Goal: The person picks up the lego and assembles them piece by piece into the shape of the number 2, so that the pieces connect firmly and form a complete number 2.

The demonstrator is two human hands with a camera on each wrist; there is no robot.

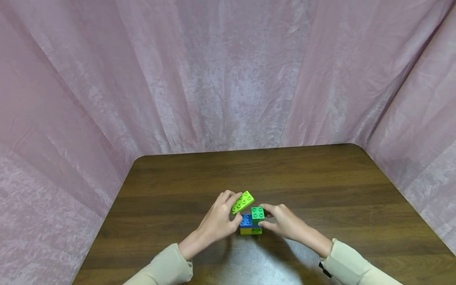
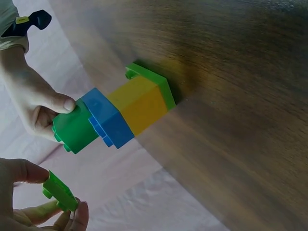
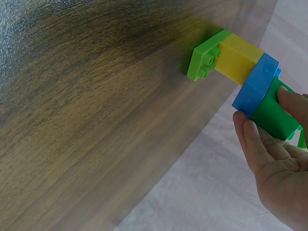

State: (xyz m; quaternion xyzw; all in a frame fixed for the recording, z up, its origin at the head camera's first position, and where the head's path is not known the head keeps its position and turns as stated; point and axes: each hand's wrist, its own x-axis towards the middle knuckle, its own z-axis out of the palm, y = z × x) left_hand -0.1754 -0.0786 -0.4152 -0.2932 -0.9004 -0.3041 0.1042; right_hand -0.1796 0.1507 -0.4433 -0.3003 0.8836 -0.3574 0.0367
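My left hand pinches a flat lime-green building brick by its edges, tilted in the air. Just right of it stands a stack: a flat lime-green brick on the table, a yellow brick on its one end, a flat blue brick across that, and a green brick on the blue one's right end. My right hand grips the green brick from the right, thumb on the near side. Studs show on the left half of the blue brick. The lime-green brick is apart from the stack.
The stack stands on a brown wooden table with rounded far corners. Pink curtains hang behind it and along both sides. A black strap shows at the right sleeve.
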